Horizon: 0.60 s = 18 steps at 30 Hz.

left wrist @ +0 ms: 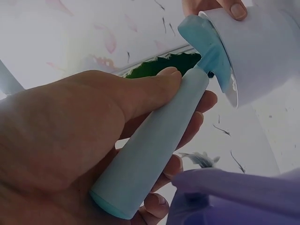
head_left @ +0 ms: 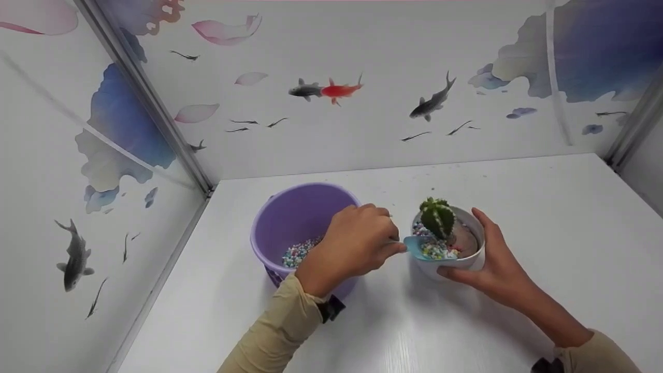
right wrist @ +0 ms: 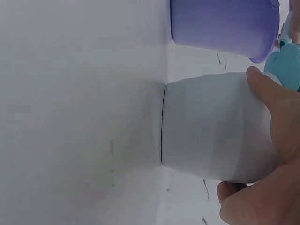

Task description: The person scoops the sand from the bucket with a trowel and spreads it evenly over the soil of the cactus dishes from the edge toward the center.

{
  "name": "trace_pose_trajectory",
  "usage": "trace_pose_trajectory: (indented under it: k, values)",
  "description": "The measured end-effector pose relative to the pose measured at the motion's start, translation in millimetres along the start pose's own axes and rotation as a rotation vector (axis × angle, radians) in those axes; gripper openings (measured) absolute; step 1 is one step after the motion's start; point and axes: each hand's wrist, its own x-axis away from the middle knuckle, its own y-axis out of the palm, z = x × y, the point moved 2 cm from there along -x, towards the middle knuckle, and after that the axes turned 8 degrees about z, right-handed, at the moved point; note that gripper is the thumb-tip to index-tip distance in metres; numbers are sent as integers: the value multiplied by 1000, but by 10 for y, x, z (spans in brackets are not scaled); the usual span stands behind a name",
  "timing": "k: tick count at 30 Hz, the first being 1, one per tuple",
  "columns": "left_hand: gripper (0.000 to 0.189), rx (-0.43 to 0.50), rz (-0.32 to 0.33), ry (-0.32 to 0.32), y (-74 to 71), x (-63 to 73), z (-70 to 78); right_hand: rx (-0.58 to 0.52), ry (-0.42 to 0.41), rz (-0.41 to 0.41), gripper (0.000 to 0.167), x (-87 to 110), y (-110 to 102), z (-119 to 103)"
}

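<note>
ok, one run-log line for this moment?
left hand: grips blue scoop over white pot | right hand: holds white pot | white pot: cactus, pebbles inside | purple bucket: pebbles inside, left of pot

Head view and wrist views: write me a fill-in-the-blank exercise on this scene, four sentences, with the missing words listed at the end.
1. The left hand grips the scoop by its ____.
2. The right hand holds the pot, whose outside is coloured ____.
3. In the head view, the bucket stands to the ____ of the pot.
4. The plant in the pot is mainly coloured ____.

Missing words: handle; white; left; green.
</note>
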Motion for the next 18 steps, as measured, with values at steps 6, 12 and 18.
trace_pose_trajectory:
  k: [6, 12, 18]
  values:
    - [22, 0, -3, -7, 4, -2, -7, 17, -8, -51, 137, -20, -64, 14]
    - [23, 13, 2, -14, 10, 9, -14, -13, -37, -113, 129, -47, -163, -11]
    - [25, 10, 5, 5, 19, -5, -1, 13, -54, -111, 125, -44, -179, -14]
